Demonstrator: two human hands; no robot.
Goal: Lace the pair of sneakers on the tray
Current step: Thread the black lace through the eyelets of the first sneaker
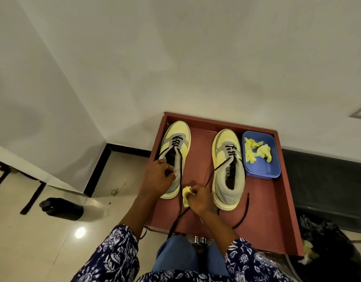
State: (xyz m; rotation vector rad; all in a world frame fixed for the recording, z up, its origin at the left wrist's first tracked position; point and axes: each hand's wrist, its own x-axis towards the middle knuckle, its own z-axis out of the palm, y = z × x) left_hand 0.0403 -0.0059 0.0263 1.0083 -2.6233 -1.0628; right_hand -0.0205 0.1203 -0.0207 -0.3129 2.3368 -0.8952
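Observation:
Two yellow-and-grey sneakers stand toes-away on a reddish-brown tray (263, 200). The left sneaker (176, 143) and the right sneaker (228, 159) each carry black laces through the lower eyelets, with loose ends trailing toward me. My left hand (158, 178) grips the collar of the left sneaker at its opening. My right hand (198, 197) sits between the shoes and holds a crumpled yellow paper wad (185, 195). A lace end (243, 210) from the right sneaker curls over the tray floor.
A blue plastic tub (263, 169) with yellow paper scraps stands at the tray's right back corner. A black bottle (61, 208) lies on the tiled floor to the left. A black bag (334, 251) with yellow paper sits at lower right. The white wall is close behind.

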